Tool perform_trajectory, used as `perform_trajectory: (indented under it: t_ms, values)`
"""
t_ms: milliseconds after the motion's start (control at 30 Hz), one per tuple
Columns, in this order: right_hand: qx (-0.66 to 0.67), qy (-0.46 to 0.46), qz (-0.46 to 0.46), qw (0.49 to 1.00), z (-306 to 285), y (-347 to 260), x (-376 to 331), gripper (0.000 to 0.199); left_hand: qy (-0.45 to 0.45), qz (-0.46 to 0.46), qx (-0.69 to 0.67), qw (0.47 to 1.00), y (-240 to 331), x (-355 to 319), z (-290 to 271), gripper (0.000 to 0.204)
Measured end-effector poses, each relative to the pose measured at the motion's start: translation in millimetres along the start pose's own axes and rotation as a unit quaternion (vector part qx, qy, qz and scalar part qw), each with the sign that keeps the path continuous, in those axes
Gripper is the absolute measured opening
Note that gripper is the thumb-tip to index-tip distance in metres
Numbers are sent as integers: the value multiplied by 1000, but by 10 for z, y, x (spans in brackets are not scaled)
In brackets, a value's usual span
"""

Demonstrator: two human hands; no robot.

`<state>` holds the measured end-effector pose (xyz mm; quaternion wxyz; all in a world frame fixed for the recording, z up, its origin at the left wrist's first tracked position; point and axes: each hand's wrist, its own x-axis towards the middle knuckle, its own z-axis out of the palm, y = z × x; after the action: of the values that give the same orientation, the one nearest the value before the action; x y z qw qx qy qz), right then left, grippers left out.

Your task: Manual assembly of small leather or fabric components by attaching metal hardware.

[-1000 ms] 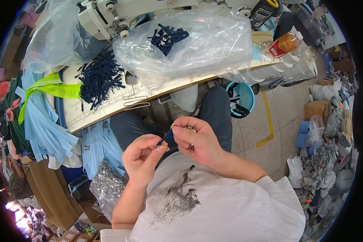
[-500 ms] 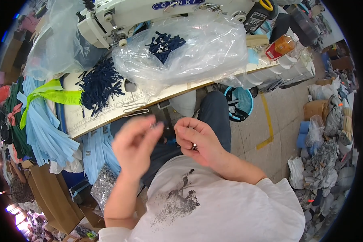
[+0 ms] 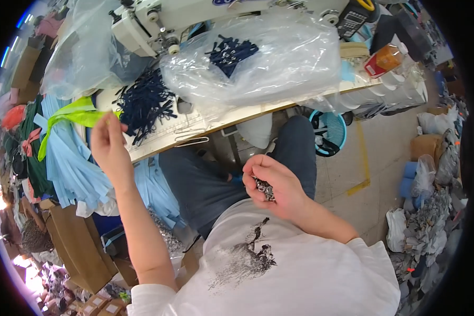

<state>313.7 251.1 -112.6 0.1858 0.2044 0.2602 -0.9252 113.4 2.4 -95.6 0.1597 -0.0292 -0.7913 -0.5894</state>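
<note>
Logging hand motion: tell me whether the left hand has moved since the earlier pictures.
Yes; judged against the table, the left hand has moved forward and left, near the navy loops.

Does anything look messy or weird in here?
Yes: on the right, grey scraps lie in a loose heap on the floor, as if dumped. The navy straps on the sewing table look tangled, but nothing looks clearly broken.

The right grip [image 3: 282, 190] cups small metal pieces [image 3: 265, 189].

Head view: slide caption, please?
Right hand cups small metal fittings; left hand is near the navy fabric loops on the sewing table.
</note>
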Motion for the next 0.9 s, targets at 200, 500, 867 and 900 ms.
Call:
perform_trajectory:
  t_ms: [200, 500, 867, 900]
  values:
    - [-32, -38, 26, 998, 19, 103, 137, 17, -70, 63, 278, 956, -666, -418, -347, 24]
    - [-1, -8, 61, 998, 36, 60, 153, 16, -71, 49, 265, 960, -613, -351, -340, 9]
    - [15, -89, 46, 995, -29, 81, 112, 18, -48, 75, -117, 989, -170, -209, -162, 5]
    - [15, -87, 45, 995, -5, 59, 101, 18, -41, 80, -184, 979, -123, -253, -138, 5]
